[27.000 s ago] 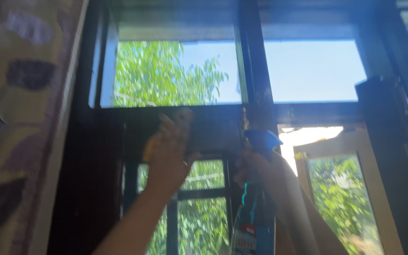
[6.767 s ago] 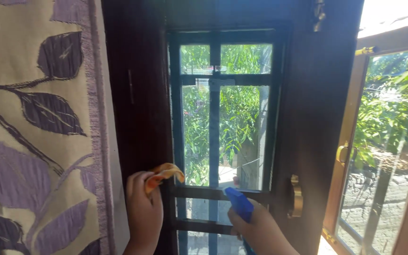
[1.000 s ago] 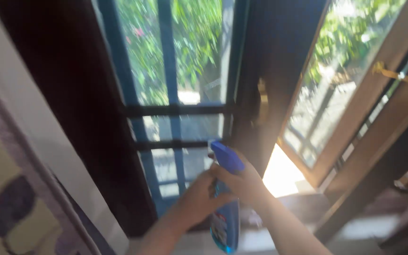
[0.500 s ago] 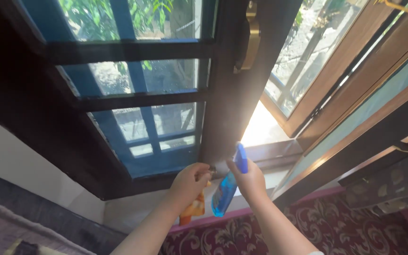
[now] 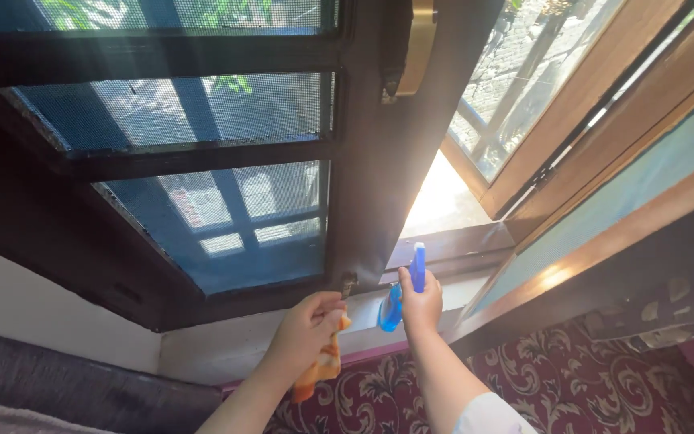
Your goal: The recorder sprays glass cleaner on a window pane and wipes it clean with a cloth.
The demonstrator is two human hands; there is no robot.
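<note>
Orange cloth [image 5: 320, 366] hangs crumpled from the left hand [image 5: 305, 333], whose fingers are curled shut around its upper end; much of the fabric is hidden behind the palm and wrist, so its full shape cannot be made out. Just beside it the right hand [image 5: 421, 303] is clamped on a blue plastic spray bottle [image 5: 399, 296]: the trigger head stands above the knuckles, the translucent body slants down and left below them, and the neck between is covered by the fingers. Both hands hover over the pale window sill [image 5: 226, 345], near its front edge, at the foot of the dark wooden window frame [image 5: 371, 161]. Fine mesh screen [image 5: 226, 233] fills the panes of the shut leaf, blurring what lies beyond. A brass handle [image 5: 415, 40] is cut off by the top edge. The open sash [image 5: 556, 120] of lighter wood swings outward at right, glare washing out the gap below it. Maroon floral upholstery [image 5: 572, 386] runs along the bottom
</note>
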